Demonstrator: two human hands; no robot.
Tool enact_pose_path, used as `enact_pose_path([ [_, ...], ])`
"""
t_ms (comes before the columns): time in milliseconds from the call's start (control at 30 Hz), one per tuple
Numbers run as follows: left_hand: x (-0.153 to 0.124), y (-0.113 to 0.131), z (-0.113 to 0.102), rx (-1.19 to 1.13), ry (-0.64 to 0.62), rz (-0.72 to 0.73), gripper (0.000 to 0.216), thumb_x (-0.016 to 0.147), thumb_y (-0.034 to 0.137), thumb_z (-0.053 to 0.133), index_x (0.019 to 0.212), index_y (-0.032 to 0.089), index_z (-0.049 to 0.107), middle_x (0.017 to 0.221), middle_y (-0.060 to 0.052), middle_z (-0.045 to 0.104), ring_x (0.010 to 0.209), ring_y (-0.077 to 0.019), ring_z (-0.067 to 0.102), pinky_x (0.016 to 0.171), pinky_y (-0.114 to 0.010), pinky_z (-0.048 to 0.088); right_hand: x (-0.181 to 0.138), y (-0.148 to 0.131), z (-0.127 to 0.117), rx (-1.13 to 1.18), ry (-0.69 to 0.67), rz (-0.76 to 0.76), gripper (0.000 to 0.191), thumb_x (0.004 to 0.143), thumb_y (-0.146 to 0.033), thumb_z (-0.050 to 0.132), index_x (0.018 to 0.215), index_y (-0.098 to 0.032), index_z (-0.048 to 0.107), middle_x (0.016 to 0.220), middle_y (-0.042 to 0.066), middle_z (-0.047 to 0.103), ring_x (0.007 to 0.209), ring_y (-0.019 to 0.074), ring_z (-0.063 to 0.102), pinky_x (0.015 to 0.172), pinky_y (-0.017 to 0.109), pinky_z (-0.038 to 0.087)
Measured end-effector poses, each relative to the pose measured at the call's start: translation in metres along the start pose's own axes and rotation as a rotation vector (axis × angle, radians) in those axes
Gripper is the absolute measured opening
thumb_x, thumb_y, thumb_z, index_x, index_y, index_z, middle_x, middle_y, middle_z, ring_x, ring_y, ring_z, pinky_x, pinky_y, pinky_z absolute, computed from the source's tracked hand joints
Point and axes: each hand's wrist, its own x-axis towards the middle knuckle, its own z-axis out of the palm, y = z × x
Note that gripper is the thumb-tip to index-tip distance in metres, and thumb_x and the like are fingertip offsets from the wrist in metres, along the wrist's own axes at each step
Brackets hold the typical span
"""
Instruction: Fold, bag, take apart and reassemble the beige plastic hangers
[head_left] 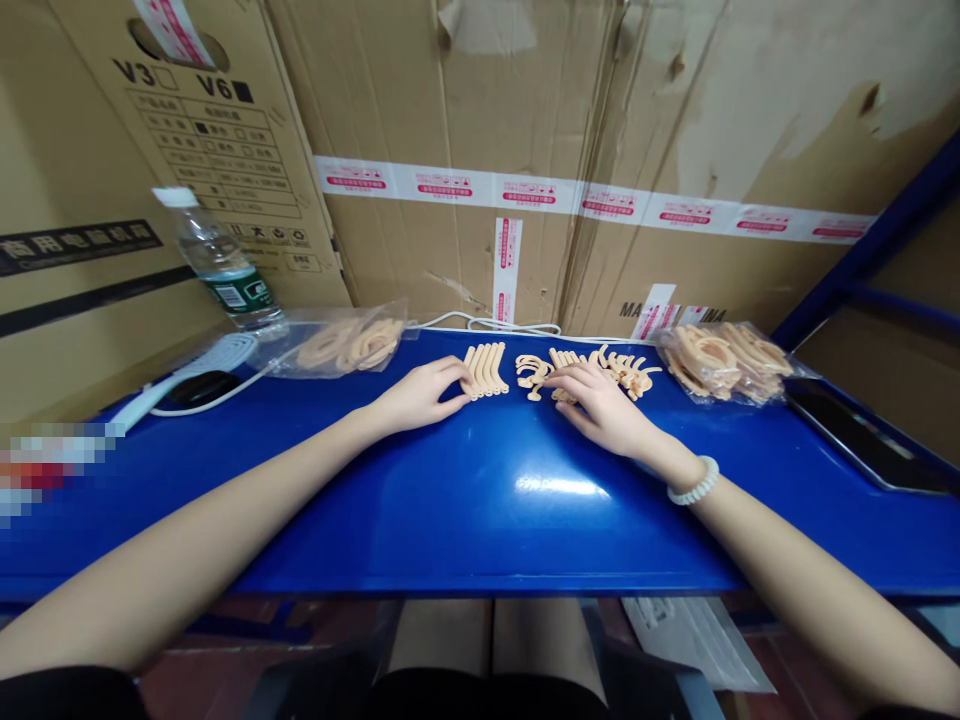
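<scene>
On the blue table lies a row of several curved beige sticks (487,369), side by side. My left hand (426,393) is at the row's left end, its thumb and fingertips closed on the end stick. Right of that row is a group of small beige ring and hook shaped pieces (531,372). Over these pieces my right hand (604,408) reaches with its fingers stretched and its thumb apart; no piece shows gripped. It partly hides more short sticks (564,358). Curved, branching beige pieces (636,376) lie beyond its knuckles.
Clear bags of beige ring-like parts stand left (349,345) and right (724,360). A water bottle (232,275), a white fan-like object (225,350) and a black phone-like slab (862,435) rest near the sides. Cardboard boxes (450,260) wall the back; a white cable (510,325) runs along it.
</scene>
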Motion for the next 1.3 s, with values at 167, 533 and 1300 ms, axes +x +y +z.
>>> enact_pose_path([
  [167,0.002,0.005,0.000,0.017,0.002,0.002,0.024,0.099,0.037,0.053,0.104,0.016,0.064,0.106,-0.010,0.066,0.098,-0.0243,0.065,0.093,-0.040,0.054,0.003,-0.005,0.006,-0.159,-0.046,-0.004,0.033,0.101,-0.019,0.048,0.130,-0.019,0.062,0.144,0.016,0.057,0.139,0.0358,0.044,0.113,0.061,0.035],
  [533,0.004,0.006,-0.009,0.056,-0.101,0.110,0.021,0.102,0.028,0.046,0.103,0.017,0.065,0.109,-0.011,0.067,0.104,-0.0231,0.064,0.096,-0.037,0.051,0.006,-0.001,0.020,-0.243,-0.142,0.014,0.045,0.098,-0.009,0.042,0.138,-0.020,0.061,0.149,0.013,0.055,0.143,0.0384,0.041,0.114,0.068,0.030],
  [1300,0.003,0.068,0.000,-0.217,0.248,0.144,0.019,0.103,0.022,0.049,0.107,0.018,0.067,0.112,-0.011,0.071,0.112,-0.0219,0.066,0.102,-0.038,0.053,0.003,-0.024,-0.021,1.204,0.669,0.598,0.029,0.075,-0.027,0.083,0.102,-0.019,0.078,0.091,0.007,0.078,0.096,0.0250,0.075,0.102,0.048,0.055],
])
